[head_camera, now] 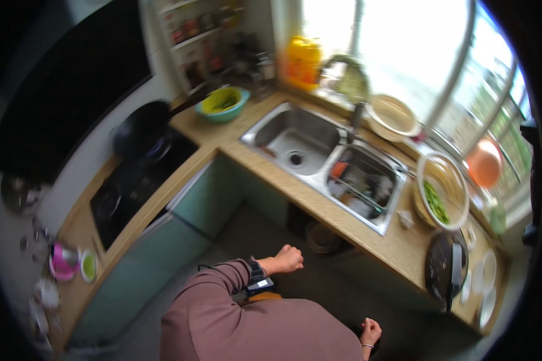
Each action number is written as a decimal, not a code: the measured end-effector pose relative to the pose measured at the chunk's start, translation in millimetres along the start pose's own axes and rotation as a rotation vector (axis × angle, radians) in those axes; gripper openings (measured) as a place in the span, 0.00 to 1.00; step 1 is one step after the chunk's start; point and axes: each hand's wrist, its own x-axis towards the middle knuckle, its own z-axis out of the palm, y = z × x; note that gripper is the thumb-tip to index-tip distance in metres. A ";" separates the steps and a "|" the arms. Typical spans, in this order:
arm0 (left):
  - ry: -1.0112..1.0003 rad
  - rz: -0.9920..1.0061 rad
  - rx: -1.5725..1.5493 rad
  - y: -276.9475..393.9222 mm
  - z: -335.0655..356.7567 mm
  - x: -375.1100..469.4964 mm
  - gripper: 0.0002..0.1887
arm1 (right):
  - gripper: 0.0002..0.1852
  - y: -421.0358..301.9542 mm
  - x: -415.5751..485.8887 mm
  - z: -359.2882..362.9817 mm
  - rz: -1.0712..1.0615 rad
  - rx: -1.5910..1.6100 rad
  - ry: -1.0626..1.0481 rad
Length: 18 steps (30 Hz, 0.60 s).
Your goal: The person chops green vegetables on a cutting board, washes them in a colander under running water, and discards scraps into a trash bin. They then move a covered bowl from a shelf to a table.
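My left hand [290, 258], below a sleeve and a dark wrist strap with a cable, hangs over the floor before the counter with its fingers curled in and nothing seen in them. Lower right, my right hand [371, 331], with a thin bracelet, is loosely closed beside my body and touches no object. Ahead of both is a double steel sink [320, 180]. Its left bowl shows a bare drain [295, 158]; a wire rack and an orange item [339, 169] are in the right bowl. A cleaver [455, 268] lies on a round dark chopping board [435, 261].
A large bowl with cut green vegetables [435, 201] stands right of the sink. A turquoise bowl with a yellow-green basket [221, 104] sits left of it. A black wok [142, 128] rests on the cooktop [122, 198]. The wooden counter edge [271, 176] bends around the corner.
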 end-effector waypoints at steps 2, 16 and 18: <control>0.021 -0.161 0.021 -40.1 -9.9 -47.2 0.14 | 0.13 -25.3 8.9 36.2 -0.217 -0.286 -0.155; 0.516 -1.062 -0.456 -113.3 18.8 -187.3 0.34 | 0.13 -196.3 69.1 231.3 -0.709 -0.609 -0.957; 0.589 -1.079 -0.364 -110.7 18.6 -192.5 0.31 | 0.15 -210.7 80.7 253.5 -0.775 -0.635 -1.036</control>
